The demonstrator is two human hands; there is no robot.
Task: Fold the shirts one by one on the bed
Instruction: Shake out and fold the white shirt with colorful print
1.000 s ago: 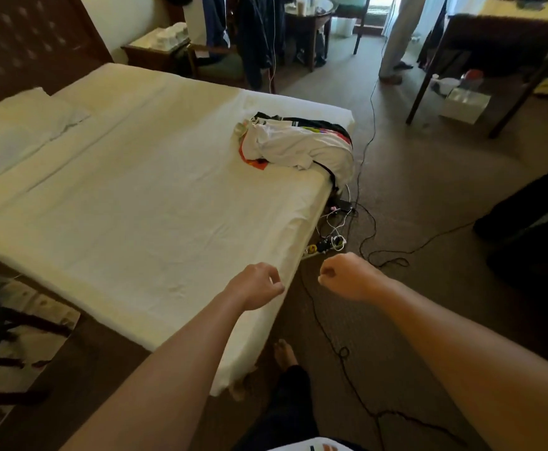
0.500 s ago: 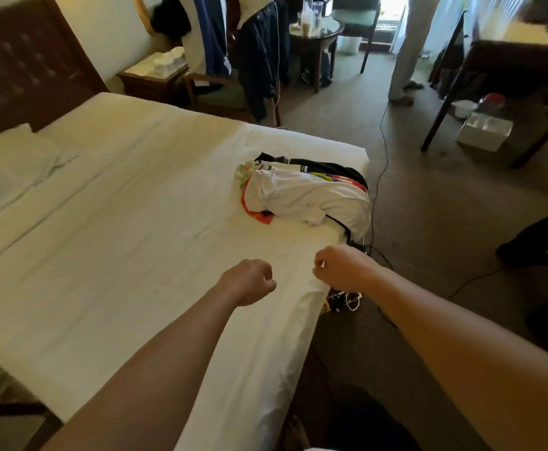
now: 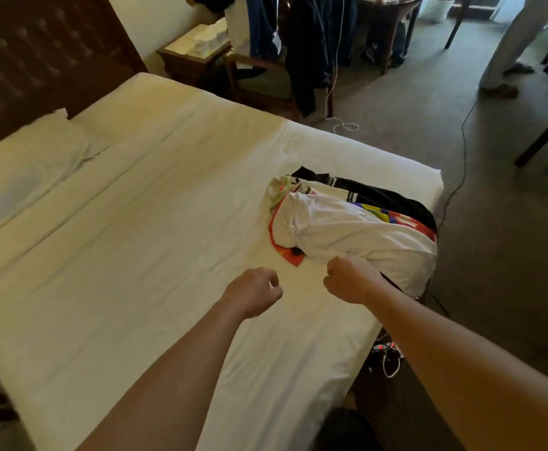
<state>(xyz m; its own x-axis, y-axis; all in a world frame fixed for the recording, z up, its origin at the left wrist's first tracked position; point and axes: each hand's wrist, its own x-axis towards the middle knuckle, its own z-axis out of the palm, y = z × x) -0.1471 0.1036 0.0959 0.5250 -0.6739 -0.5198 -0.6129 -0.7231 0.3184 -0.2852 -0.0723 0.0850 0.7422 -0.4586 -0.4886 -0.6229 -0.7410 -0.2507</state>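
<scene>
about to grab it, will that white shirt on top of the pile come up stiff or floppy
Likely floppy: the white shirt lies crumpled and drapes over the pile. Probably light, being thin cloth. It may drag the colourful shirt beneath along.

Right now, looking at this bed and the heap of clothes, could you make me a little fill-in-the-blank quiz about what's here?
1. The pile of shirts lies near the bed's ____ corner, as seen in the picture.
2. The top garment in the pile is mostly ____ in colour.
3. The ____ hand is the one nearest the pile, at its near edge; the left hand hovers over bare sheet.
4. The pillow rests beside the dark ____.

Missing words: right; white; right; headboard
</scene>
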